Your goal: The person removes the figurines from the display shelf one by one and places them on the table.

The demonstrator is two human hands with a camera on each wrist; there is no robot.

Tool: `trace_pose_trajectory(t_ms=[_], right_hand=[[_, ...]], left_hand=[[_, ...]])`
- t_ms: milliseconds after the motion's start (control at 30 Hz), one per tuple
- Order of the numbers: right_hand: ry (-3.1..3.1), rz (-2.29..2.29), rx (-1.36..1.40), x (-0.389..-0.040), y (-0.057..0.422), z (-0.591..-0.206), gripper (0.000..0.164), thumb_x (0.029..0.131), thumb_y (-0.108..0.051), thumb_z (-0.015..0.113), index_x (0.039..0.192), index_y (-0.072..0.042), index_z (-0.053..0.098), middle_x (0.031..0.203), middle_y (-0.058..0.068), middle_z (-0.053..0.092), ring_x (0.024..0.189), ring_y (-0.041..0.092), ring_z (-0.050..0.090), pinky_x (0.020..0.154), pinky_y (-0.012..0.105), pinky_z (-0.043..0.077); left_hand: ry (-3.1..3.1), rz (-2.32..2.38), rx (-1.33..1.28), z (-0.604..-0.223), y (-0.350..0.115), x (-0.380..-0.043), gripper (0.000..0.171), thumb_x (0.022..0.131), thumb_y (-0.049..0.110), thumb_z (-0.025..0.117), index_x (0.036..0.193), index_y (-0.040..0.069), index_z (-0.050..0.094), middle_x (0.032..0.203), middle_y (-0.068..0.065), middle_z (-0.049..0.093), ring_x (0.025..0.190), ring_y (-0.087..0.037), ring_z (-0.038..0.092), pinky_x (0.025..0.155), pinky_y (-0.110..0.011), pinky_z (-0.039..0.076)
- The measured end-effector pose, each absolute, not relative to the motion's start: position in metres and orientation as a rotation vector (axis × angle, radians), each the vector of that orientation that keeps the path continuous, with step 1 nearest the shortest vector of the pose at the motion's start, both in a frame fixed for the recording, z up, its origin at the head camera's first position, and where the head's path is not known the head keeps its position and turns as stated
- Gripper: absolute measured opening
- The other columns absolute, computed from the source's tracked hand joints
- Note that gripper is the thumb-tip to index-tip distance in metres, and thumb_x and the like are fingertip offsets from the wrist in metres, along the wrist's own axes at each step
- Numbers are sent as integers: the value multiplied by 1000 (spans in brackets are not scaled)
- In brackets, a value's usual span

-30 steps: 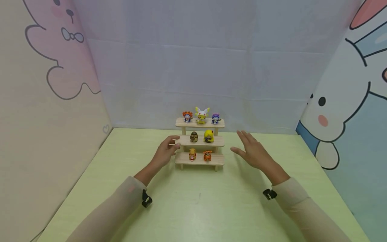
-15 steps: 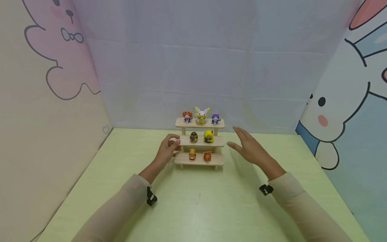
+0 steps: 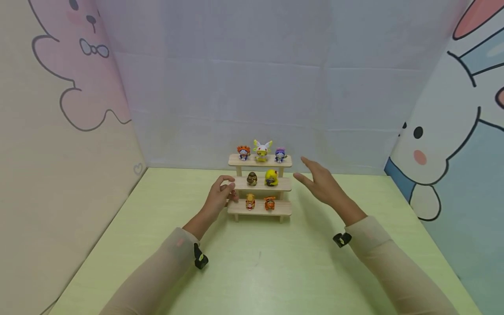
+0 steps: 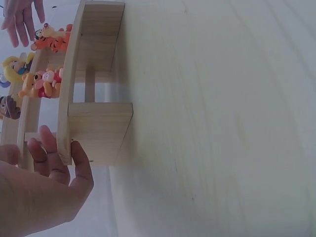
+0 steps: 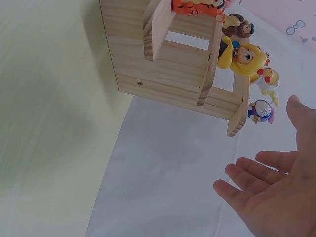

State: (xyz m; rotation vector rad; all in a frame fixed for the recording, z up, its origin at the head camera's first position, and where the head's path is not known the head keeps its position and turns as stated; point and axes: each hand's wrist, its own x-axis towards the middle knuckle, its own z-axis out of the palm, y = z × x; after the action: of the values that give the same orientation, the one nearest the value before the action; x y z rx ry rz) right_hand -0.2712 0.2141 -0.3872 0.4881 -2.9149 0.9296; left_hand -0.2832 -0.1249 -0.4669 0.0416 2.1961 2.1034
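A three-tier wooden display shelf [image 3: 260,208] stands near the back of the table. My left hand [image 3: 217,195] is at its left end, fingers curled round the edges of the lower and middle boards. In the left wrist view, fingertips [image 4: 81,155] lie on both sides of the bottom board's end. My right hand [image 3: 324,186] hovers to the right, fingers extended, apart from the shelf. On the bottom board sit a bear figurine [image 3: 250,202] and a tiger figurine [image 3: 269,203]. An owl-like brown figurine [image 3: 252,178] and a yellow-haired figurine [image 3: 271,178] occupy the middle.
Along the top board stand a red-topped figurine [image 3: 243,152], a white-eared yellow one [image 3: 262,151] and a purple-capped one [image 3: 280,155]. The pale green table [image 3: 252,271] meets a light cloth backdrop [image 3: 252,87]. Cartoon-printed panels rise at the left and right.
My right hand has moved left and slightly away from me, closer to the shelf. The left hand has shifted slightly right, its fingers further in at the shelf's end. The figurines keep their places.
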Motion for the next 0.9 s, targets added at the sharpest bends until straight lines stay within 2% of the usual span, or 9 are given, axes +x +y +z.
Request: trace_pose_trajectory(t_ms=[233,367,667,900], right_hand=[[-2805,1082,523,-281,208,-385,74,106,-47,56,161,-5,31,160,19,40,145,39,43,113,55,39],[-2746,1192,513,-287,206,-386,70,105,-42,60,158,-4,36,158,19,44,142,37,48,111,51,42],[-2670,1342,456,-302,199,-387,65,103,-35,66,155,-3,42,153,19,51,139,34,52,110,46,44],[-2608,1475,464,-318,193,-387,62,103,-32,66,154,-4,44,153,18,52,140,35,51,110,49,44]], left_hand=[[2198,2082,24,-465,-127,-283,23,110,24,54,131,15,53,91,-13,64,79,-22,71,66,-35,51],[2204,2070,9,-466,-126,-284,24,110,24,54,132,15,53,90,-10,64,80,-21,71,66,-34,50],[2197,2057,-2,-468,-125,-286,26,110,25,54,133,15,52,89,-7,64,79,-19,71,66,-34,47],[2197,2060,-1,-466,-125,-285,24,110,25,54,132,17,53,89,-7,64,79,-19,72,66,-34,50]])
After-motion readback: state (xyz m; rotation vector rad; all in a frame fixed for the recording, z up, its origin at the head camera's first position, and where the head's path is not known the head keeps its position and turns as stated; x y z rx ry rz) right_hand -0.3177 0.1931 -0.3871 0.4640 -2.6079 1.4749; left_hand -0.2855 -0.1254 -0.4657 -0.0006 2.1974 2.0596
